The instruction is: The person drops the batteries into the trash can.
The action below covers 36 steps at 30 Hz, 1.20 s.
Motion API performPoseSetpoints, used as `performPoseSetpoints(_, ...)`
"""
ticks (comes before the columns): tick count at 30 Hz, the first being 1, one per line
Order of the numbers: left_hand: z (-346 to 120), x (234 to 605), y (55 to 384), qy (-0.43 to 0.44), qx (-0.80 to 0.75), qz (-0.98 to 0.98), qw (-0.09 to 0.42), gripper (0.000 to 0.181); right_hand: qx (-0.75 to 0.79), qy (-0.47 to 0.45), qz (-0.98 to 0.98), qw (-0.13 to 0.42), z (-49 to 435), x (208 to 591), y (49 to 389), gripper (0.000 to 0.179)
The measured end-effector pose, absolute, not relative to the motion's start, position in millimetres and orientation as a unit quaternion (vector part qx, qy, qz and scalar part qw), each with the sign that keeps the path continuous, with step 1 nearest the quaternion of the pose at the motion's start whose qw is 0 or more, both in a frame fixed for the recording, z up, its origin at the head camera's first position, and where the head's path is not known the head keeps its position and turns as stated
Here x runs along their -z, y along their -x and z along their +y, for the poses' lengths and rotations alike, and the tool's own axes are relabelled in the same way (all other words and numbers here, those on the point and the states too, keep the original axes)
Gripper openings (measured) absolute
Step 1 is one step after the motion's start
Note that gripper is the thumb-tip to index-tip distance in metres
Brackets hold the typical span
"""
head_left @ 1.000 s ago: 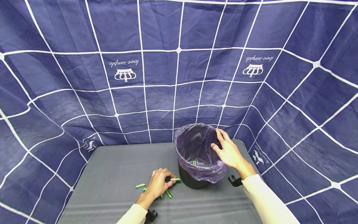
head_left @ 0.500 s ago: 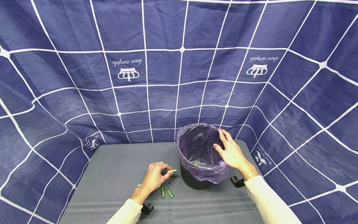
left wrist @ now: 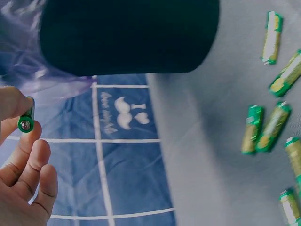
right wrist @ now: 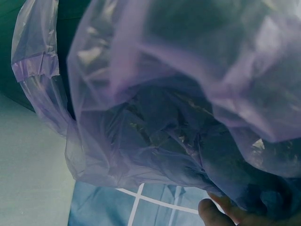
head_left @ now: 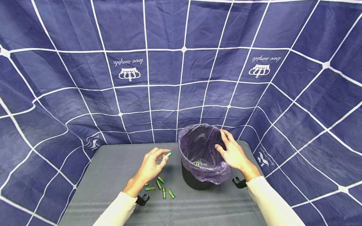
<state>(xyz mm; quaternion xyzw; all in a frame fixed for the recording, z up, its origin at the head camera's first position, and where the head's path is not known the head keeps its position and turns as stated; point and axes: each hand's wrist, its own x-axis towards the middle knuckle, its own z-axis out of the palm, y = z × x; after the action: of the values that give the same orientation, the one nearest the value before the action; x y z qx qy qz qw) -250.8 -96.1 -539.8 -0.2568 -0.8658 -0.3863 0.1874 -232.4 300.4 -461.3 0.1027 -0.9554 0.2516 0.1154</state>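
Note:
My left hand (head_left: 151,164) is raised over the table, left of the trash can, pinching a green battery (head_left: 168,155) between thumb and fingers. In the left wrist view the end of this battery (left wrist: 26,123) faces the camera. The black trash can (head_left: 195,180) has a translucent purple bag (head_left: 215,175) folded over its rim. My right hand (head_left: 233,153) holds the can's right rim through the bag, thumb on the inner side. Seen from the right wrist, the bag (right wrist: 122,146) fills most of the view and only fingertips (right wrist: 211,214) show.
Several green and gold batteries, one of them a battery (head_left: 164,193) near the front, lie loose on the grey table (head_left: 121,163). A battery (head_left: 197,163) shows inside the bag. Blue cloth (head_left: 164,100) with white lines hangs behind and at both sides.
My left hand has lifted from the table and moved away and slightly left with the battery, uncovering more batteries beneath it. The right hand keeps its place on the rim.

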Motion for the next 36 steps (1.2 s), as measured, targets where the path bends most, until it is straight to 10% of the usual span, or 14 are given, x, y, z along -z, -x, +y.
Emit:
performPoseSetpoints(21,-84,441,275,0.320,0.363,-0.835,0.260,0.034,-0.254,-0.106,-0.955,0.113,300,459,232,0.078)
performPoseSetpoints(36,-37,378,301,0.376,0.331,-0.838,0.217,0.026,-0.255,-0.102,-0.956,0.102,301,457,233,0.078)
